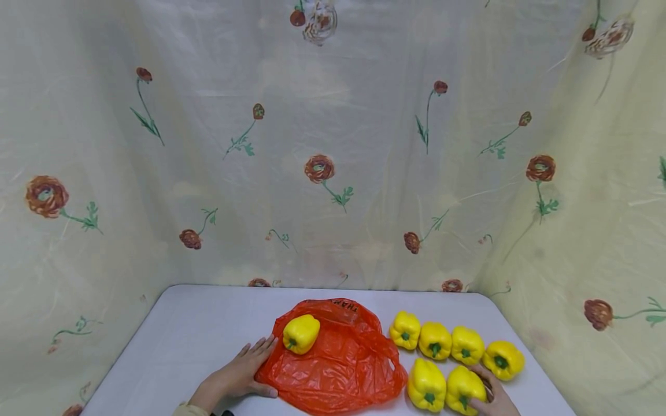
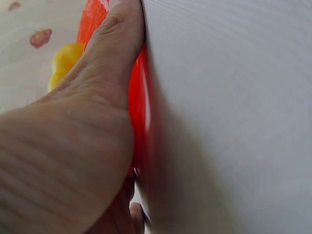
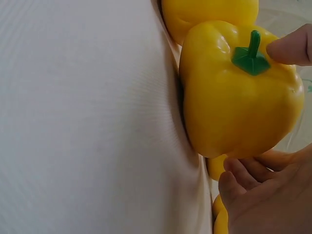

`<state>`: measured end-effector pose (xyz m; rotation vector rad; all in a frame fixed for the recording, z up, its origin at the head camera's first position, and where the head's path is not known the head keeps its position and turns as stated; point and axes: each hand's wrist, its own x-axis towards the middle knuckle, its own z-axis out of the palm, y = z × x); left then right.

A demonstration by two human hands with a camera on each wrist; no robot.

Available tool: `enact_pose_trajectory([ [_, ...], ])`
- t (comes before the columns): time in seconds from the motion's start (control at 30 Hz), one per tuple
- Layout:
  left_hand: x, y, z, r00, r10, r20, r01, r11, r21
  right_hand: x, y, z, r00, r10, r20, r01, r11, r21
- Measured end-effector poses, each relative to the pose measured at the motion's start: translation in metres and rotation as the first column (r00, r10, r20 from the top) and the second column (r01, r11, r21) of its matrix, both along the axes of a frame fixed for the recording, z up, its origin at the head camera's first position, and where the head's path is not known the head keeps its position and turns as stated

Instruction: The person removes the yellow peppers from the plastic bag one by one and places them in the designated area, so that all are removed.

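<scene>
A red plastic bag (image 1: 338,370) lies spread on the table, with one yellow bell pepper (image 1: 302,334) on its left part. Along the bag's left edge my left hand (image 1: 240,370) rests with straight fingers, its fingertips and thumb at the plastic. On the right, my right hand (image 1: 494,396) grips the nearest right-hand yellow bell pepper (image 1: 465,388) between thumb and fingers. In the right wrist view, the thumb is beside the green stem (image 3: 252,56) and the fingers (image 3: 243,178) curl at the pepper's opposite side.
Another yellow pepper (image 1: 426,386) stands just left of the gripped one. Behind them, several more yellow peppers form a row, ending at the right with a pepper (image 1: 503,359) close to my right hand. A flowered curtain (image 1: 333,173) surrounds the white table (image 1: 208,323) on three sides.
</scene>
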<state>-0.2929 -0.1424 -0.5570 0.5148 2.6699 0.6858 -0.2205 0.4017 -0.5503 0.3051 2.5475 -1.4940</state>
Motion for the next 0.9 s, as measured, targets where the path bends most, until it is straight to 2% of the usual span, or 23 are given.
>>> enact_pose_trajectory([
  [0.27,-0.001,0.000,0.001,1.000,0.001,-0.003,-0.001,1.000,0.002,0.001,-0.006,0.012,0.998,-0.044,0.038,0.044,0.999,0.005],
  [0.53,0.000,0.000,0.001,1.000,0.010,0.016,-0.010,1.000,0.008,0.003,-0.004,0.021,0.996,-0.039,0.083,0.043,0.998,-0.046],
  [0.9,-0.001,0.000,0.001,1.000,0.004,0.010,-0.004,1.000,0.001,-0.001,-0.006,0.025,0.992,-0.009,0.125,-0.002,0.996,0.085],
])
